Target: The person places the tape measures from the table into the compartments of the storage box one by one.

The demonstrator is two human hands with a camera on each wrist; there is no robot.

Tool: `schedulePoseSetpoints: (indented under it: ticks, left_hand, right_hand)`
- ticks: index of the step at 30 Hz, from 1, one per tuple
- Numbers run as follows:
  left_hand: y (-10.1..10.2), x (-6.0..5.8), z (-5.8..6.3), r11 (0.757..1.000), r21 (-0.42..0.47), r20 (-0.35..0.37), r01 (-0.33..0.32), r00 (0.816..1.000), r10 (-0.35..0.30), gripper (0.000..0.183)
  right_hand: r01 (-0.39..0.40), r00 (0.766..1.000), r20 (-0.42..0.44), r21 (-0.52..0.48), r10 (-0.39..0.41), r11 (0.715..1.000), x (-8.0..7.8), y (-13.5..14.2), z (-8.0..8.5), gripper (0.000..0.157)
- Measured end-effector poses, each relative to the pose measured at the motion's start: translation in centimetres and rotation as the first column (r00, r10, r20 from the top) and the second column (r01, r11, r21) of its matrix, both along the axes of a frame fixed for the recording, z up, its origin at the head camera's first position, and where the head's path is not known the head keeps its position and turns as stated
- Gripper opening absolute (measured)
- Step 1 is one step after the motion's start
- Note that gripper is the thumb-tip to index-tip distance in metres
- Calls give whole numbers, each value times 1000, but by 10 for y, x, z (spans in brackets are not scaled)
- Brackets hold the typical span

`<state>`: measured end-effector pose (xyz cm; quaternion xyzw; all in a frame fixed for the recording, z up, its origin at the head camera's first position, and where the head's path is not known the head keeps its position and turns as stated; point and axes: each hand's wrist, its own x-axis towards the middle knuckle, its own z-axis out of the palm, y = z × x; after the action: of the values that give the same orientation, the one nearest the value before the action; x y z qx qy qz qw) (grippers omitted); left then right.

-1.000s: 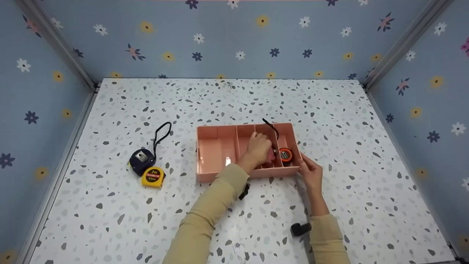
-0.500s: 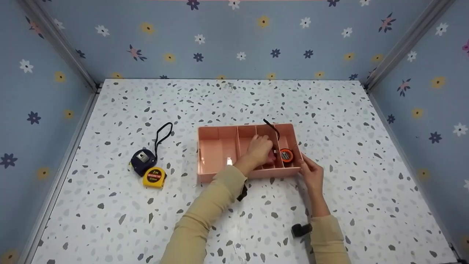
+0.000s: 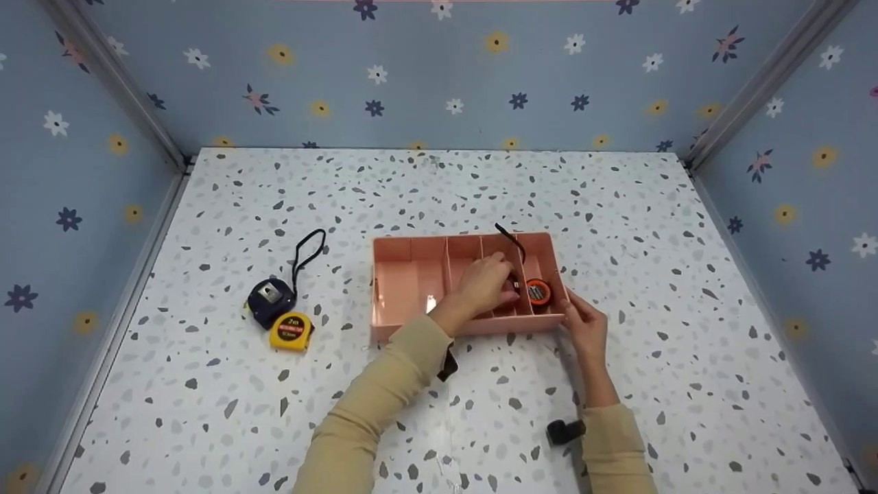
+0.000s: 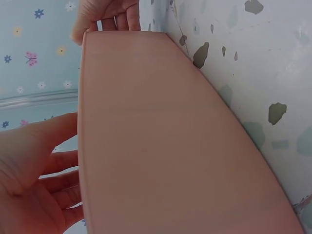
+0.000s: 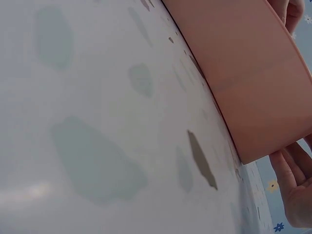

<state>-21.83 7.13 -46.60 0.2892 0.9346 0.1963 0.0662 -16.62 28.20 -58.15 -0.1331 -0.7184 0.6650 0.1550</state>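
Note:
A salmon-pink divided box (image 3: 410, 288) stands on the speckled table, in the middle of the head view. My left hand (image 3: 483, 283) reaches into one of its narrow compartments, fingers and thumb curled about a dark tape measure (image 3: 516, 282) that is mostly hidden. A black strap (image 3: 509, 240) sticks up over the box's back wall there. My right hand (image 3: 584, 321) grips the box's right end wall at the front corner. An orange and black round tape measure (image 3: 538, 292) lies in the rightmost compartment. Both wrist views show the box's front wall (image 4: 161, 126) between the two hands.
Left of the box lie a dark blue tape measure (image 3: 270, 300) with a looped black strap (image 3: 309, 248) and a yellow tape measure (image 3: 291, 331), side by side. Flowered blue panels (image 3: 439, 75) wall in the table's back and sides.
My left hand has shifted slightly within the box, its wrist and forearm drawing a little left and toward me. The right hand keeps its hold, and the whole scene has drifted slightly in view.

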Motion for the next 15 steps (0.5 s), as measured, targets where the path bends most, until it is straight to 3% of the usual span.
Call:
schedulePoseSetpoints:
  ticks: [3, 9, 11, 15]
  left_hand:
    - [-4, 2, 1, 999, 45, 12, 6, 1000, -6, 40]
    - [-12, 7, 5, 993, 117, 34, -12, 999, 8, 42]
    - [-15, 9, 7, 991, 129, 40, -25, 999, 20, 42]
    - [-22, 11, 10, 988, 153, 33, -34, 999, 29, 42]
  right_hand:
    - [3, 1000, -12, -2, -3, 1000, 0, 0, 0, 41]
    - [-10, 999, -38, 20, 11, 1000, 2, 0, 2, 67]
    - [-19, 999, -42, 18, 20, 1000, 3, -1, 3, 70]
    - [-44, 998, -45, -13, 43, 999, 4, -1, 5, 59]
